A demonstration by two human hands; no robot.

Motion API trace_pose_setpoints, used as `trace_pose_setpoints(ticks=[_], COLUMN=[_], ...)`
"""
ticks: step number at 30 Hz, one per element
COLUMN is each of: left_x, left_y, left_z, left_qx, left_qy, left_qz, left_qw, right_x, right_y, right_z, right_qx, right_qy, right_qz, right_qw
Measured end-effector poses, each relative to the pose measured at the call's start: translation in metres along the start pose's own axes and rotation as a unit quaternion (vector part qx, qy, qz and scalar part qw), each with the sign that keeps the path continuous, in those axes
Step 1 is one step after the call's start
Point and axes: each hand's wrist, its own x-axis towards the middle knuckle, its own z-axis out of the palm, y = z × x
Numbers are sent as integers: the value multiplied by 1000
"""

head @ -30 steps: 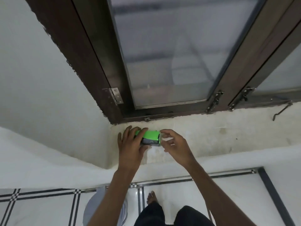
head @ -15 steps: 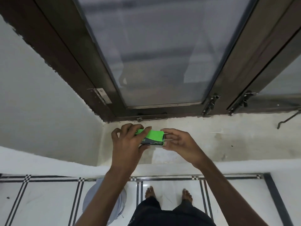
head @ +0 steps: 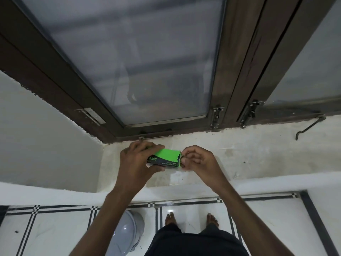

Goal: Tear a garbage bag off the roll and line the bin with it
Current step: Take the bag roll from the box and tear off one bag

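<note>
From the head view, the left hand [head: 136, 161] grips the left end of a green and black box of bags [head: 164, 157], fingers curled over its top and thumb beneath. The right hand [head: 198, 160] has its fingers bent at the box's open right end, pinching there; what they hold is hidden. The box is held just above the window sill [head: 249, 159], below the window frame [head: 234, 74]. A grey bin [head: 129, 231] stands on the tiled floor [head: 55, 233] below the sill, left of the person's bare feet [head: 191, 218].

Green bag box [head: 167, 157] in left hand [head: 136, 161], right hand [head: 198, 159] fingertips at its open end, above the windowsill [head: 258, 156]
</note>
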Motion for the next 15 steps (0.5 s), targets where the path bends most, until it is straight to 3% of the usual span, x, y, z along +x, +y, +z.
trace_pose_setpoints(ticks=[3, 7, 9, 11, 13, 15], left_x=[0, 0, 1, 3, 6, 11], left_y=[-3, -13, -13, -13, -14, -11], left_z=[6, 4, -2, -6, -7, -9], left_qx=[-104, -269, -299, -251, -130, 0], left_qy=[-49, -63, -57, -38, -19, 0], left_qz=[-16, -74, -91, -73, -42, -6], left_qw=[993, 958, 948, 964, 990, 1000], right_x=[3, 4, 4, 4, 5, 3], right_y=[-4, -15, -22, -21, -18, -16], right_z=[-7, -22, -28, -29, -24, -15], right_qx=[-40, -52, -61, -111, -171, -135], right_qy=[-26, -52, -53, -45, 25, 95], right_qz=[-19, -27, -13, 5, 0, 2], right_qw=[999, 997, 997, 993, 985, 986])
